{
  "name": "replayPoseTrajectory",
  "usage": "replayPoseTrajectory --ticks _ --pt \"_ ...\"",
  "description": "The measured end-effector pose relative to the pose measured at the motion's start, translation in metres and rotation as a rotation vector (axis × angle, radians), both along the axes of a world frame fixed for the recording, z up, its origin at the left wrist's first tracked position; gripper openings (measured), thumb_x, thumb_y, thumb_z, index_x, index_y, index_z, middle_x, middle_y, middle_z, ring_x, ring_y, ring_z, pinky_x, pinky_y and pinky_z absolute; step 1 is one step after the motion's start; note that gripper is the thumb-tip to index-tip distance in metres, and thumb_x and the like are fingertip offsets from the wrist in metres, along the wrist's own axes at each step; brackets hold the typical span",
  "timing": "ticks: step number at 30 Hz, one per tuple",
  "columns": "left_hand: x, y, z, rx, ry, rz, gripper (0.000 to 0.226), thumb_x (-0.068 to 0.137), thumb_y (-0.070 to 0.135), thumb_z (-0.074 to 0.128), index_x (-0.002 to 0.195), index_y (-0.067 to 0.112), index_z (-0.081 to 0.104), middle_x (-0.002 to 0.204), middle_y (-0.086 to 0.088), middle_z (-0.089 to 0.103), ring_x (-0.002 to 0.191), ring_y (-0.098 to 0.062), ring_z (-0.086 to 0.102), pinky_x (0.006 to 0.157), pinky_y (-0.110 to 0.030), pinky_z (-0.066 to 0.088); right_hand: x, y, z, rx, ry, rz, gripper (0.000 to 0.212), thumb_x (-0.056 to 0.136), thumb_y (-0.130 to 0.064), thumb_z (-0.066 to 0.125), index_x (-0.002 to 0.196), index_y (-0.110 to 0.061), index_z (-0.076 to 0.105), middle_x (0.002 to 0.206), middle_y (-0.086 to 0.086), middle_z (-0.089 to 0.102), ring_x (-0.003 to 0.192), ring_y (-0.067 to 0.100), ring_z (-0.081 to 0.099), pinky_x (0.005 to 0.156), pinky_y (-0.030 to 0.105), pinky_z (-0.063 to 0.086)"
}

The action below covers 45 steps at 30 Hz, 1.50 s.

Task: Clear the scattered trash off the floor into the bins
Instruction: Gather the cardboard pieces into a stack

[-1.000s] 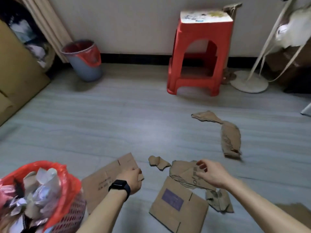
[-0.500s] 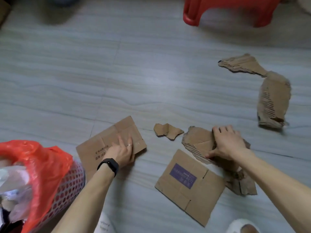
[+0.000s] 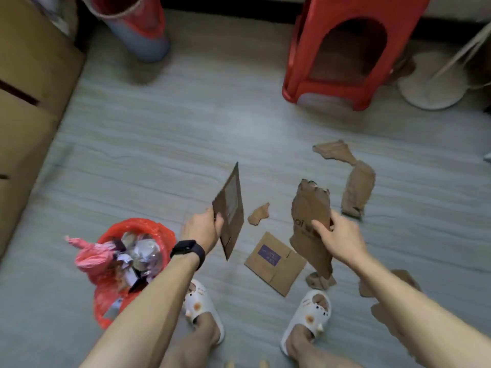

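Near bin: red-bagged round basket (image 3: 143, 224), stuffed full.
Left hand (image 3: 202, 230): gripped flat brown cardboard sheet (image 3: 230, 208), up off the floor.
Right hand (image 3: 338, 236): gripped torn brown cardboard piece (image 3: 309, 205), up off the floor.
Floor (image 3: 159, 155): held purple-labelled cardboard flap (image 3: 276, 262), below both hands.
Far bin: grey tub with red bag (image 3: 140, 33), stood far back.

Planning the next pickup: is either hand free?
No, the left hand grips a cardboard sheet and the right hand grips a torn piece.

left hand (image 3: 202, 230) gripping, right hand (image 3: 342, 236) gripping
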<state>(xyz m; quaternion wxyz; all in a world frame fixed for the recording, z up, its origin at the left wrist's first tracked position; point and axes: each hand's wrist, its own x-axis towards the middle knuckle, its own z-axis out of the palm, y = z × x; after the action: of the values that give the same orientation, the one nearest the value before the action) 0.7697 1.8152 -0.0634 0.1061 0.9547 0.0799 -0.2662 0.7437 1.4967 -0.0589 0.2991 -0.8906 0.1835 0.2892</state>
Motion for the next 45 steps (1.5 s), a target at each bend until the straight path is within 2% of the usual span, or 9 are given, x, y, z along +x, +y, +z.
replayPoseTrajectory --ticks 6,15,17,23,27,31,34,39,45 --pt "0.022 -0.016 0.265 -0.046 -0.151 0.259 0.034 0.088 0.05 0.051 0.089 0.019 0.065 0.091 -0.012 0.071 0.089 -0.036 0.064 0.063 -0.033 0.045 0.035 -0.002 0.278 0.176 -0.146 -0.168 0.055 0.093 -0.055 0.052 0.068 -0.005 0.053 0.065 0.006 0.061 0.066 0.023 0.058 0.058 0.035 0.038" --pt "0.058 0.01 0.491 -0.106 -0.435 0.415 0.034 0.086 0.053 0.046 0.076 0.022 0.053 0.082 -0.007 0.069 0.083 -0.033 0.062 0.061 -0.032 0.044 0.102 0.014 0.502 0.237 -0.548 -0.064 0.02 0.094 -0.036 0.06 0.079 -0.026 0.068 0.075 -0.013 0.069 0.077 0.005 0.062 0.065 0.028 0.043" --pt "0.073 0.03 0.511 -0.154 -0.504 0.441 0.037 0.082 0.059 0.041 0.076 0.025 0.053 0.07 0.0 0.067 0.072 -0.026 0.064 0.062 -0.031 0.051 0.123 0.027 0.523 0.267 -0.605 -0.048 0.003 0.093 -0.029 0.064 0.091 -0.031 0.062 0.081 -0.018 0.066 0.079 0.013 0.062 0.068 0.029 0.043" --pt "0.136 0.113 0.532 -0.233 -0.653 0.455 0.047 0.079 0.065 0.033 0.084 0.029 0.061 0.068 0.006 0.068 0.06 -0.015 0.066 0.058 -0.035 0.055 0.206 0.095 0.553 0.263 -0.653 -0.034 0.058 0.082 -0.018 0.07 0.13 -0.026 0.039 0.096 0.001 0.065 0.085 0.026 0.061 0.081 0.037 0.047" --pt "0.186 0.178 0.53 -0.269 -0.621 0.426 0.034 0.081 0.054 0.046 0.097 0.029 0.062 0.069 0.006 0.068 0.063 -0.016 0.066 0.062 -0.033 0.055 0.263 0.15 0.565 0.25 -0.7 -0.041 0.043 0.089 -0.029 0.066 0.124 -0.038 0.044 0.096 0.001 0.061 0.088 0.024 0.056 0.086 0.039 0.045" --pt "0.234 0.229 0.534 -0.248 -0.597 0.36 0.034 0.09 0.039 0.06 0.123 0.029 0.06 0.09 0.0 0.074 0.089 -0.027 0.067 0.072 -0.03 0.046 0.308 0.196 0.572 0.228 -0.741 0.026 0.013 0.093 -0.04 0.061 0.105 -0.044 0.056 0.089 -0.007 0.068 0.078 0.015 0.066 0.072 0.03 0.046" --pt "0.271 0.262 0.529 -0.256 -0.538 0.313 0.031 0.093 0.041 0.058 0.122 0.031 0.06 0.102 0.002 0.074 0.099 -0.027 0.065 0.077 -0.03 0.046 0.346 0.226 0.565 0.257 -0.635 0.266 0.013 0.089 -0.035 0.068 0.092 -0.047 0.065 0.083 -0.017 0.07 0.073 -0.003 0.067 0.067 0.019 0.051" --pt "0.34 0.294 0.512 -0.294 -0.412 0.218 0.024 0.094 0.041 0.056 0.117 0.036 0.061 0.097 0.01 0.072 0.093 -0.022 0.065 0.079 -0.031 0.049 0.412 0.28 0.528 0.26 -0.565 0.475 0.011 0.077 -0.038 0.081 0.079 -0.039 0.07 0.105 -0.018 0.059 0.091 0.001 0.062 0.083 0.022 0.05" --pt "0.438 0.312 0.485 -0.378 -0.304 0.154 0.02 0.093 0.03 0.058 0.112 0.031 0.064 0.087 0.015 0.069 0.088 -0.016 0.066 0.081 -0.027 0.05 0.52 0.334 0.485 0.223 -0.619 0.605 0.012 0.08 -0.033 0.077 0.09 -0.028 0.071 0.128 -0.019 0.054 0.103 0.004 0.056 0.088 0.021 0.046"
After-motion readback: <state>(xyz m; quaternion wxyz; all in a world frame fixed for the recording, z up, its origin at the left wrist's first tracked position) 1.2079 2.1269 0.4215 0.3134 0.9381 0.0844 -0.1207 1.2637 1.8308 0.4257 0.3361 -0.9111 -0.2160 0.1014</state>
